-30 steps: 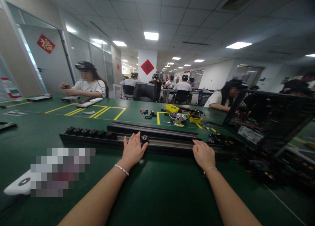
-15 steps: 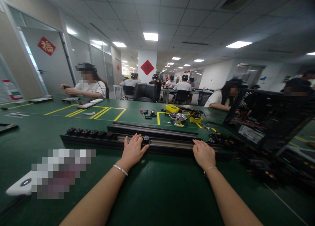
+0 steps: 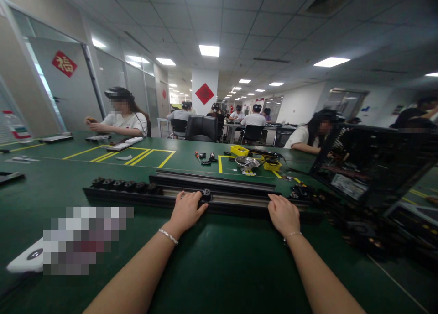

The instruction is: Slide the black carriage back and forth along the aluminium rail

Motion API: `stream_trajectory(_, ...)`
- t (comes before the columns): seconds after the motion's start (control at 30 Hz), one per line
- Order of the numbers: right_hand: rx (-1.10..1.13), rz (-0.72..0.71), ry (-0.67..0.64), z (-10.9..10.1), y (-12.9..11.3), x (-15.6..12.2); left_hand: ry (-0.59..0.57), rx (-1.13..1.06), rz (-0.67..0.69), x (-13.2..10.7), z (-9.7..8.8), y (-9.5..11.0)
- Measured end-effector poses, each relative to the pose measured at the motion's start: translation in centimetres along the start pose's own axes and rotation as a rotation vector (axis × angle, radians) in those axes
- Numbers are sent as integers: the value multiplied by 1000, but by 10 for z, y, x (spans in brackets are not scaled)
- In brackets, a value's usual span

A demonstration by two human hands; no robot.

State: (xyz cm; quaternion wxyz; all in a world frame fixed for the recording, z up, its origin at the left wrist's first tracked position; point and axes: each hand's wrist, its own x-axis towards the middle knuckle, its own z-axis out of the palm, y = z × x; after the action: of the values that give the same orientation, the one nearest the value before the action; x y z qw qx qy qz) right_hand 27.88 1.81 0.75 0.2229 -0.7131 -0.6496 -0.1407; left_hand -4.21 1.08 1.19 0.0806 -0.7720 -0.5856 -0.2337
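A long black channel (image 3: 239,208) with a pale metal strip inside lies across the green table in front of me. My left hand (image 3: 186,211) reaches over its near wall, thumb and forefinger against a small black block (image 3: 206,195) that sits in the channel. Further right, my right hand (image 3: 284,213) grips the channel's near wall, its fingers bent over the edge. Several more black blocks (image 3: 118,185) stand in a row at the channel's left end. A second black rail (image 3: 219,180) lies just behind, parallel to it.
A pixelated white phone (image 3: 25,258) lies at the left. Behind the rails are a metal bowl (image 3: 247,163), yellow trays (image 3: 239,150) and small black parts (image 3: 212,157). Dark equipment (image 3: 362,168) stands at the right. Other people sit around the table and further back.
The small block has shifted slightly to the right along the channel, and my left hand's fingers have bent more beside it. My right hand stays in place.
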Motion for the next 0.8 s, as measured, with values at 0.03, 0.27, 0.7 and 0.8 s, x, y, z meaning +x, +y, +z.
stream_trajectory(0.03,0,2,-2,0,0,0,-8,-11,-2,0,0,-1)
stream_trajectory(0.27,10,6,-8,-2,-1,0,-22,-64,-1,1,0,-2)
stream_trajectory(0.7,4,4,-29,-3,0,1,-39,-50,45,1,0,-2)
stream_trajectory(0.8,3,2,-24,-3,-1,0,-51,-46,50,2,-2,-2)
